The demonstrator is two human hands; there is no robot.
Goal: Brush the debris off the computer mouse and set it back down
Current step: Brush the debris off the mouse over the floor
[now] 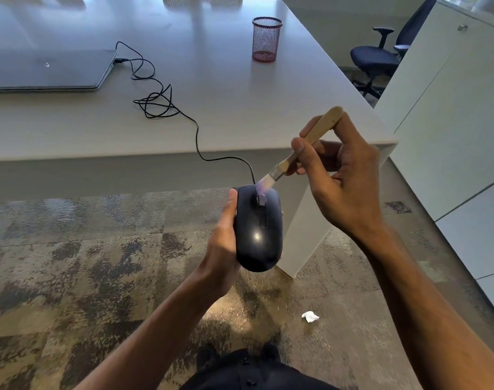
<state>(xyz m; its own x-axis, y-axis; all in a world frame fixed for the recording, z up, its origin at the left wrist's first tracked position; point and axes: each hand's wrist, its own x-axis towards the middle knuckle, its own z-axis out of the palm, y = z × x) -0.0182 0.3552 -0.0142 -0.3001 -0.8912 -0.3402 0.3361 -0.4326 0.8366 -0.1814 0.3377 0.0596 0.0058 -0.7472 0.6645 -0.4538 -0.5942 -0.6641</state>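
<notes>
My left hand (221,243) grips a black wired computer mouse (258,229) from its left side and holds it in the air over the carpet, in front of the desk's near edge. My right hand (341,178) pinches the wooden handle of a small paintbrush (305,143). The brush's pale bristles touch the front of the mouse by the scroll wheel. The mouse's black cable (196,130) runs up onto the white desk (226,88), lies there in a loose tangle and ends at the closed grey laptop (47,70).
A red mesh pen cup (266,39) stands far back on the desk. To the right are white cabinets (451,108), with a dark office chair (376,60) behind them. A crumpled white scrap (310,316) lies on the patterned carpet (85,249).
</notes>
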